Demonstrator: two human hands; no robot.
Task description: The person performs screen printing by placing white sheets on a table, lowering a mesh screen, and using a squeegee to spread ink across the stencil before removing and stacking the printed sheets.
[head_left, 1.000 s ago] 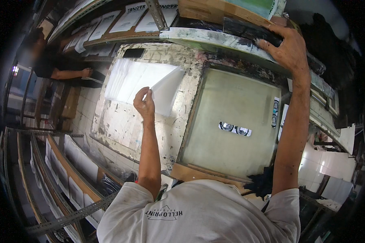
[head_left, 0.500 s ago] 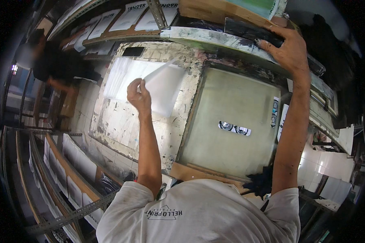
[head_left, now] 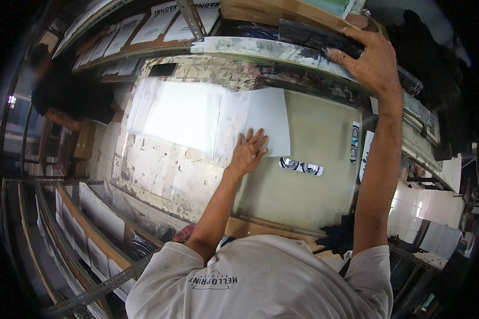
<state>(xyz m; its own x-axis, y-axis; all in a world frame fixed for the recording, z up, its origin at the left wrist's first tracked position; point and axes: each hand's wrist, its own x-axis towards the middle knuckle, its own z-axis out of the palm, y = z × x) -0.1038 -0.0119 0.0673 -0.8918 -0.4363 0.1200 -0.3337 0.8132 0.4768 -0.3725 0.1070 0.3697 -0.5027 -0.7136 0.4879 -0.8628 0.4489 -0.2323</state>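
Note:
My left hand point(head_left: 249, 151) lies with fingers spread on a thin translucent white sheet point(head_left: 274, 117). This sheet reaches from the pale paint-worn table point(head_left: 159, 170) onto a greenish-grey flat panel point(head_left: 308, 202) at the right. To its left is a stack of similar white sheets point(head_left: 173, 114), fanned at the left edge. Up at the shelf edge, my right hand point(head_left: 375, 66) is closed around one end of a long dark, stained bar point(head_left: 316, 40), thumb on the near side. Its other fingers are partly hidden.
Two printed strips point(head_left: 300, 166) rest on the panel. A dark phone-like slab point(head_left: 162, 69) sits at the table's far left corner. Racks with printed white pieces point(head_left: 154, 24) stand behind and at lower left. Another person point(head_left: 64, 90) is at the left. Dark crumpled cloth point(head_left: 340, 236) hangs near my right arm.
My left hand has moved right from above the stack, bringing the sheet over the panel; its fingers have gone from pinched to spread. My right hand stays on the dark bar.

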